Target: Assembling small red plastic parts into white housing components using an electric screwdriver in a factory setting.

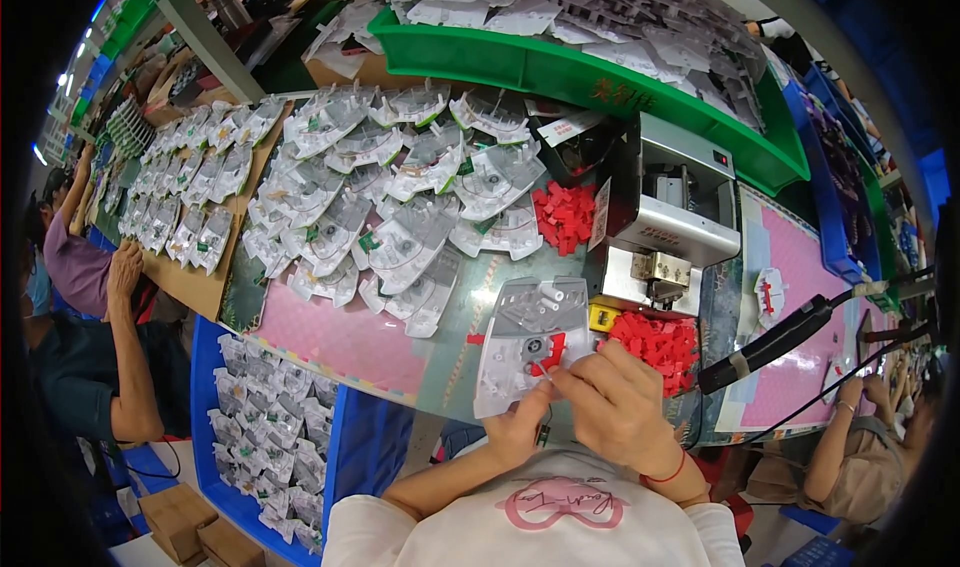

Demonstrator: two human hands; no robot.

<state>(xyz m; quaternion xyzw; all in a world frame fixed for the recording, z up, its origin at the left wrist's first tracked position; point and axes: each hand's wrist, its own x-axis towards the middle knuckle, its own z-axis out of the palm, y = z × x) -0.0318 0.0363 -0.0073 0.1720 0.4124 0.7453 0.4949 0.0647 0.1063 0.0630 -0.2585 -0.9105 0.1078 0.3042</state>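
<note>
A translucent plastic housing [535,312] with a round dark part in its middle stands tilted at the table's front edge. My left hand [518,432] grips its lower edge, fingers closed around it. A red plastic piece [553,353] sits on the housing's right side, and another bit of red sticks out at its left edge. My right hand [625,407] is closed in a pinch over the housing, right beside the red piece; whatever is between its fingertips is too small to make out. Just behind that hand lies a heap of small red plastic parts [660,347].
Stacked translucent housings [400,187] cover the table's left. A metal bench machine [690,202] stands behind the red heap, near a second red pile [565,217]. A green bin [600,92], a blue crate [345,447] and a black corded tool [770,345] surround me. Co-workers sit on both sides.
</note>
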